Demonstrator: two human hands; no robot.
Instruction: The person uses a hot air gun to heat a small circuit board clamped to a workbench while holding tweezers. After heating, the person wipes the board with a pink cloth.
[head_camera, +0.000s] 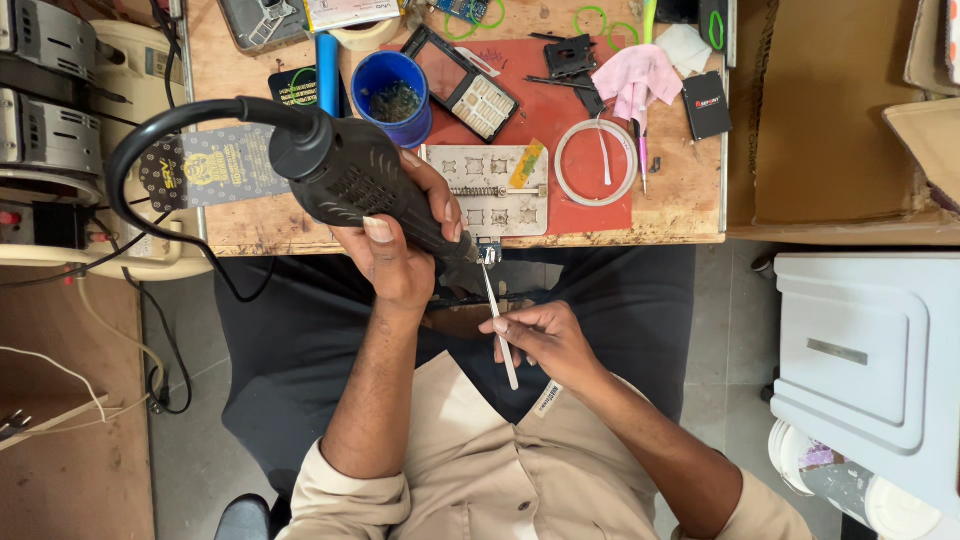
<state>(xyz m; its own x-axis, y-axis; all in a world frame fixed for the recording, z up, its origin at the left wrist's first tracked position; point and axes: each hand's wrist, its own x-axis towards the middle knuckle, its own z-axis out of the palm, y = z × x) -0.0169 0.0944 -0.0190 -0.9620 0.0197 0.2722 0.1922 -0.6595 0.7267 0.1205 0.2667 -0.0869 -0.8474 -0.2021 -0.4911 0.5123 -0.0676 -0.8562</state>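
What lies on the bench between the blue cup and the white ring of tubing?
In the head view, a phone with a keypad lies on the red mat between the blue cup and the white ring of tubing.

The hot-air gun (365, 185) has a matt black, textured plastic body. The tweezers (497, 320) are bright smooth metal. The table (680, 205) is worn, rough wood; its red mat (545, 110) looks matt, perhaps rubber. The cup (392, 98) is glossy blue plastic.

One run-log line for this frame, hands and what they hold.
left hand: grips black hot-air handpiece | right hand: holds tweezers pinching small blue board at nozzle | held over lap, before wooden bench
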